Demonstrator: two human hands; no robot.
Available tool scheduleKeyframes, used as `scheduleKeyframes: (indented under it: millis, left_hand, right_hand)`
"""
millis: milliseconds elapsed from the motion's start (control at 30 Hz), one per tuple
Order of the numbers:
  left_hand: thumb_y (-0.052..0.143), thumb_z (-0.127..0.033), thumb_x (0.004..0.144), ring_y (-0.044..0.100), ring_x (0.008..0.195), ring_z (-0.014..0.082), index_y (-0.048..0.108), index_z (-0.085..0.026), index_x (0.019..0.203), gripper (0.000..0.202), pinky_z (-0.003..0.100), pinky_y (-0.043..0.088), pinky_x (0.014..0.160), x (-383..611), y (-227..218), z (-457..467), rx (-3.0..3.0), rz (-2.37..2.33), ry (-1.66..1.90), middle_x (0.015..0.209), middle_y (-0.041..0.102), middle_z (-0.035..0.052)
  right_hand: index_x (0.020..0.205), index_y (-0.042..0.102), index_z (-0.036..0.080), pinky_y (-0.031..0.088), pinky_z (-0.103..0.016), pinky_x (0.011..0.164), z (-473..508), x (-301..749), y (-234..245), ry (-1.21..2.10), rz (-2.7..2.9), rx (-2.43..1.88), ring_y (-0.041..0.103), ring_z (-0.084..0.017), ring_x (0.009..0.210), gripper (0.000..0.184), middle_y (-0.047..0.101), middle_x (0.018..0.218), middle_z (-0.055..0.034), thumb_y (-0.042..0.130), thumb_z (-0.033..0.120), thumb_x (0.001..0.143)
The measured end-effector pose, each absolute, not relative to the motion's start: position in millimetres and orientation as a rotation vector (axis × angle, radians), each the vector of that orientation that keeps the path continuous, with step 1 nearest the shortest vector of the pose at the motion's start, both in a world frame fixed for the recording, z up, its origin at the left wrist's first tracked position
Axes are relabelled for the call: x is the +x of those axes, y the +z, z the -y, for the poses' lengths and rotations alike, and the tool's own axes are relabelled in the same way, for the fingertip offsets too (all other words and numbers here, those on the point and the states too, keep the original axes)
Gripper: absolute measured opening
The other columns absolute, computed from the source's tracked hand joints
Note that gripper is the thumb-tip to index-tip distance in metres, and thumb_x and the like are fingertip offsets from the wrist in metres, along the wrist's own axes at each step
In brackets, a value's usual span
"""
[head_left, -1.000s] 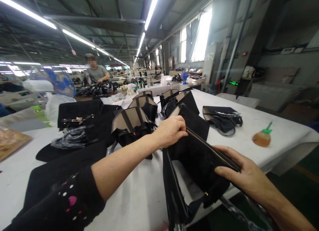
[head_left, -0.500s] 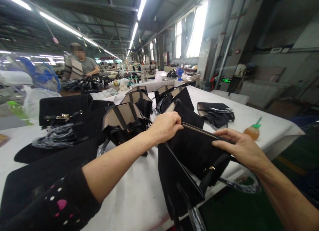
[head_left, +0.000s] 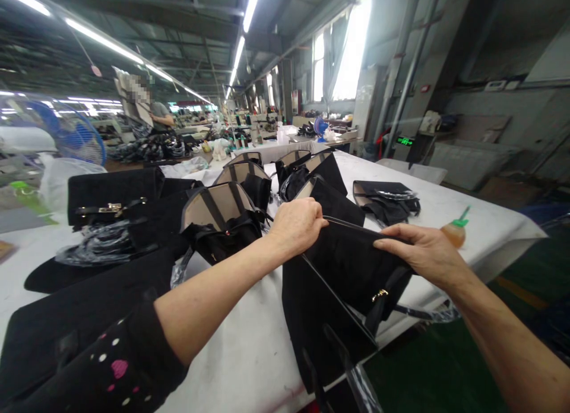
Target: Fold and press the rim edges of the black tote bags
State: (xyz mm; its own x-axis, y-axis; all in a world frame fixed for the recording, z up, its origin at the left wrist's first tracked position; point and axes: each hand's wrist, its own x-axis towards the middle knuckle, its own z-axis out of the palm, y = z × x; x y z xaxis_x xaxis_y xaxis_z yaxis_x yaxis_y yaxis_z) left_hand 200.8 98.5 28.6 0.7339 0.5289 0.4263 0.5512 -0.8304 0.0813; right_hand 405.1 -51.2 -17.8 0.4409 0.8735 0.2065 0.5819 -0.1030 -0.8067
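Observation:
A black handbag [head_left: 351, 264] with a small gold-coloured metal fitting stands at the near edge of the white-covered table [head_left: 236, 341]. My left hand [head_left: 299, 223] is closed on the far left end of its top edge. Around the right end of the same edge, my right hand [head_left: 416, 252] pinches the fabric, thumb on the near side. A plastic-wrapped strap [head_left: 430, 313] hangs out below my right hand. Wrapped handles [head_left: 356, 380] dangle at the front of the bag. My fingers cover both ends of the edge.
Several black bags with beige insides [head_left: 218, 206] stand beyond my left arm. Black flap pieces [head_left: 89, 306] and a bag with a gold clasp [head_left: 116, 193] lie left. A bottle with a green nozzle [head_left: 455, 232] stands right. A co-worker [head_left: 160, 116] is behind, near a blue fan [head_left: 80, 134].
Both hands keep their hold on the bag's top edge. The edge looks narrower now, and the front panel has turned slightly. The co-worker has lifted panels in front of the head.

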Motion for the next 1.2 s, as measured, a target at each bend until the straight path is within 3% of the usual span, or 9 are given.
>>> scheduleKeyframes:
  millis: [300,400,567,767,933,1033,1200]
  left_hand:
    - [0.062,-0.038,0.082,0.063,0.076,0.0181,0.068,-0.020,0.074,0.021,0.028,0.041,0.061,202.2,28.4,-96.7,-2.843,0.913,-0.682,0.086,0.069,0.0010]
    - [0.061,-0.038,0.083,0.063,0.077,0.0194,0.068,-0.020,0.075,0.021,0.030,0.043,0.063,204.4,28.1,-96.3,-2.827,0.928,-0.667,0.087,0.069,0.0017]
    - [0.059,-0.040,0.084,0.064,0.078,0.0204,0.069,-0.020,0.079,0.023,0.031,0.044,0.066,205.8,28.4,-96.0,-2.805,0.972,-0.627,0.088,0.069,0.0030]
    - [0.057,-0.041,0.085,0.064,0.078,0.0215,0.068,-0.019,0.076,0.026,0.033,0.045,0.068,203.3,29.6,-95.1,-2.804,1.008,-0.612,0.084,0.069,0.0038]
    - [0.058,-0.038,0.084,0.063,0.079,0.0222,0.064,-0.019,0.073,0.023,0.034,0.045,0.069,205.7,27.9,-95.4,-2.835,1.002,-0.642,0.083,0.066,0.0035]
    - [0.062,-0.033,0.080,0.061,0.078,0.0204,0.059,-0.020,0.081,0.014,0.032,0.046,0.067,200.7,28.6,-97.6,-2.919,0.971,-0.719,0.085,0.062,0.0019]
    - [0.082,-0.030,0.057,0.055,0.080,0.0151,0.047,-0.021,0.091,0.050,0.028,0.048,0.066,173.2,31.1,-111.2,-3.246,0.677,-0.716,0.108,0.049,0.0020]
  right_hand:
    - [0.074,0.065,0.022,0.036,-0.026,0.057,43.4,399.6,-0.9,0.143,1.554,-1.982,0.056,-0.015,0.062,0.028,0.062,0.064,0.0021,0.056,0.047,0.082]
    - [0.079,0.066,0.024,0.034,-0.027,0.057,32.9,389.8,12.5,0.003,1.701,-2.176,0.058,-0.017,0.064,0.025,0.064,0.065,0.0011,0.055,0.047,0.083]
    - [0.087,0.068,0.027,0.029,-0.029,0.056,9.1,371.8,25.1,-0.203,1.940,-2.283,0.063,-0.021,0.074,0.029,0.071,0.081,-0.0034,0.050,0.050,0.086]
    - [0.075,0.066,0.024,0.028,-0.030,0.057,-0.2,367.7,22.6,-0.291,1.989,-2.278,0.064,-0.022,0.074,0.035,0.070,0.075,-0.0058,0.043,0.046,0.089]
    - [0.084,0.066,0.024,0.027,-0.028,0.055,-10.3,361.7,28.0,-0.161,2.007,-2.259,0.062,-0.020,0.071,0.036,0.069,0.076,-0.0054,0.040,0.049,0.089]
    - [0.086,0.065,0.024,0.026,-0.028,0.054,-21.0,356.3,35.4,-0.120,2.088,-2.185,0.060,-0.019,0.070,0.029,0.066,0.075,-0.0045,0.045,0.045,0.087]
    - [0.061,0.052,0.021,0.026,-0.026,0.051,-18.0,356.3,43.3,0.131,2.154,-2.086,0.048,-0.013,0.054,0.028,0.052,0.055,0.0011,0.050,0.038,0.083]
